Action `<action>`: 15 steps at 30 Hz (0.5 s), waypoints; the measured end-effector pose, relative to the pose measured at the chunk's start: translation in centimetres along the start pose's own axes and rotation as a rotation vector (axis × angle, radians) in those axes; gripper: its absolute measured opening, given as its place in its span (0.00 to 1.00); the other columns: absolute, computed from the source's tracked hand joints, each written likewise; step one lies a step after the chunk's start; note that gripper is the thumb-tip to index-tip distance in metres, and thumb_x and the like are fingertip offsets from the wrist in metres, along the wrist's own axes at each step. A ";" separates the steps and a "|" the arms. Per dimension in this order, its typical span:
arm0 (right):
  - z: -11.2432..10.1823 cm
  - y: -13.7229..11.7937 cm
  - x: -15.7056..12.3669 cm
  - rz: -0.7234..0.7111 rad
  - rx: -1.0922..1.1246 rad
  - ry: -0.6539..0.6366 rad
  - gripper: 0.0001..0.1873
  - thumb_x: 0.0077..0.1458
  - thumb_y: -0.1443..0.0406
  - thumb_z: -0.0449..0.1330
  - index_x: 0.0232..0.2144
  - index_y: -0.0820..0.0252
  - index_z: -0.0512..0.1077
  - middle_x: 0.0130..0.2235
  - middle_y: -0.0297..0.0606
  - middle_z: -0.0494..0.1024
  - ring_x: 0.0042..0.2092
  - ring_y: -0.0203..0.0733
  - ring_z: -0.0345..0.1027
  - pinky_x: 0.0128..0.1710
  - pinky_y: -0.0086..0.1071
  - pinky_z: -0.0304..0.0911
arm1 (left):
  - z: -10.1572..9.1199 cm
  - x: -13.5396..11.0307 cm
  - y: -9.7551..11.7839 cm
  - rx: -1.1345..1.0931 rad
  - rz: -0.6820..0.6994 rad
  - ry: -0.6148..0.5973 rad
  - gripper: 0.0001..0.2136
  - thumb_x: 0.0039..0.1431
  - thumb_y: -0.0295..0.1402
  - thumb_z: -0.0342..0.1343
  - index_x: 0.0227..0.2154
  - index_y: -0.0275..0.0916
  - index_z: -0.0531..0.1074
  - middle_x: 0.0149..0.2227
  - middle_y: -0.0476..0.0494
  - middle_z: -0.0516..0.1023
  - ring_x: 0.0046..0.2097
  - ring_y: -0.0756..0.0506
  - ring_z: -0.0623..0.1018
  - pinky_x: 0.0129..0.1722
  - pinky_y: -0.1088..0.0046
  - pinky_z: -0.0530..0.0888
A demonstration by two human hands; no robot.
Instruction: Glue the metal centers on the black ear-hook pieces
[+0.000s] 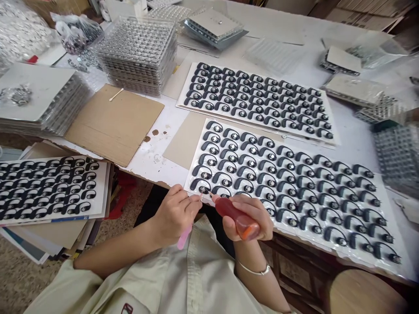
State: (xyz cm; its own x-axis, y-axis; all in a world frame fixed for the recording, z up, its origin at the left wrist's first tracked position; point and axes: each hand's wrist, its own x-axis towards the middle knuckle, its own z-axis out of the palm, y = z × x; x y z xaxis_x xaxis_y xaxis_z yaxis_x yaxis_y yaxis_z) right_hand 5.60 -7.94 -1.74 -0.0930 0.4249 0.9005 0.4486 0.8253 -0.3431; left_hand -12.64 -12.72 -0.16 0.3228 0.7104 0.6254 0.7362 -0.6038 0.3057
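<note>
My right hand [250, 216] is wrapped round a red squeeze bottle [234, 216] with an orange patch at its base. Its narrow nozzle points at the lower-left corner of a white sheet [278, 150] bearing rows of black curved pieces with shiny round fittings. The nozzle tip is close to a piece [205, 190] in the front row; I cannot tell whether they touch. My left hand [178, 213] is closed at the sheet's front left corner, its fingertips beside that piece. A thin pink tool [185, 237] sticks out below the left fist; its working end is hidden.
Behind lies a second sheet of black pieces [255, 98]. To the left are brown cardboard [114, 122] with a cotton swab [116, 94], stacked clear trays [137, 52] and a board-topped stack [36, 91]. Another filled sheet [49, 187] lies lower left. A round stool [366, 292] stands lower right.
</note>
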 end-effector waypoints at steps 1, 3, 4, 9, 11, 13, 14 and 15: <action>0.0 0.0 0.0 0.011 0.001 0.002 0.12 0.51 0.60 0.61 0.34 0.63 0.70 0.26 0.35 0.72 0.25 0.38 0.68 0.20 0.32 0.68 | 0.0 0.0 0.0 -0.008 -0.001 0.002 0.05 0.61 0.20 0.49 0.34 0.35 0.68 0.35 0.42 0.79 0.28 0.48 0.70 0.34 0.66 0.66; 0.0 -0.1 -0.1 0.029 -0.003 0.009 0.12 0.51 0.59 0.61 0.35 0.62 0.70 0.26 0.35 0.72 0.25 0.38 0.68 0.20 0.32 0.68 | 0.0 0.0 -0.1 -0.023 -0.006 -0.008 0.05 0.61 0.20 0.49 0.34 0.35 0.68 0.35 0.43 0.79 0.28 0.48 0.70 0.34 0.67 0.66; -0.1 -0.1 -0.1 0.035 -0.008 0.013 0.12 0.51 0.59 0.61 0.35 0.62 0.71 0.26 0.35 0.72 0.25 0.38 0.69 0.20 0.32 0.68 | 0.0 -0.1 -0.2 -0.026 -0.007 -0.013 0.05 0.61 0.20 0.50 0.34 0.35 0.68 0.35 0.43 0.79 0.28 0.48 0.70 0.34 0.67 0.66; 0.0 -0.1 -0.1 0.035 0.008 0.012 0.12 0.50 0.59 0.61 0.35 0.61 0.71 0.26 0.35 0.73 0.25 0.39 0.69 0.20 0.33 0.68 | -0.1 -0.1 -0.5 -0.045 -0.003 -0.020 0.06 0.60 0.20 0.50 0.34 0.34 0.69 0.36 0.42 0.80 0.29 0.48 0.71 0.34 0.66 0.67; 0.0 0.0 -0.1 0.020 0.026 0.012 0.12 0.50 0.60 0.61 0.36 0.61 0.71 0.26 0.35 0.72 0.24 0.38 0.68 0.19 0.32 0.67 | -0.2 0.0 -0.5 -0.066 -0.006 -0.015 0.06 0.59 0.19 0.50 0.34 0.34 0.69 0.36 0.42 0.80 0.29 0.48 0.72 0.35 0.66 0.68; 0.0 0.2 -0.2 -0.001 0.035 0.019 0.13 0.49 0.60 0.61 0.37 0.62 0.71 0.26 0.35 0.72 0.24 0.38 0.68 0.18 0.32 0.66 | -0.3 0.2 -0.6 -0.082 -0.013 -0.006 0.07 0.58 0.18 0.50 0.33 0.34 0.69 0.36 0.42 0.80 0.29 0.48 0.73 0.34 0.66 0.68; 0.0 0.2 -0.2 -0.010 0.037 0.024 0.14 0.49 0.60 0.61 0.38 0.62 0.71 0.26 0.35 0.72 0.24 0.38 0.68 0.18 0.32 0.67 | -0.3 0.3 -0.6 -0.088 -0.015 -0.003 0.07 0.58 0.18 0.50 0.33 0.35 0.69 0.36 0.42 0.80 0.29 0.48 0.73 0.34 0.66 0.68; 0.0 0.3 -0.2 -0.016 0.041 0.027 0.14 0.49 0.60 0.61 0.38 0.62 0.70 0.26 0.35 0.72 0.24 0.38 0.68 0.19 0.32 0.67 | -0.3 0.4 -0.7 -0.094 -0.017 -0.001 0.07 0.58 0.17 0.50 0.33 0.35 0.69 0.35 0.42 0.80 0.28 0.49 0.73 0.33 0.67 0.67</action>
State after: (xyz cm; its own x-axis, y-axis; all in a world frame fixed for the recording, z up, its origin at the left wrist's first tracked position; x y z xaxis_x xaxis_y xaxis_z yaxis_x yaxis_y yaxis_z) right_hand 5.74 -7.80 -2.04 -0.0761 0.4019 0.9125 0.4107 0.8466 -0.3386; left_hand -13.21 -12.16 0.13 0.3114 0.7213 0.6186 0.6828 -0.6226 0.3822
